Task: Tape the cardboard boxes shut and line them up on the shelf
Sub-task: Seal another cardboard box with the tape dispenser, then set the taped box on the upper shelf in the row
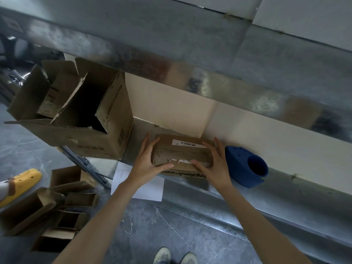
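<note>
Small labelled cardboard box (182, 149) is sitting at the shelf's (276, 189) front edge; left hand (145, 164) and right hand (214, 164) are pressing its ends, fingers straight and uncurled.

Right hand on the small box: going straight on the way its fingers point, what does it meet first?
Probably the pale back wall behind the small brown cardboard box; the right hand points clear of the blue plastic block. Depth is unclear.
</note>
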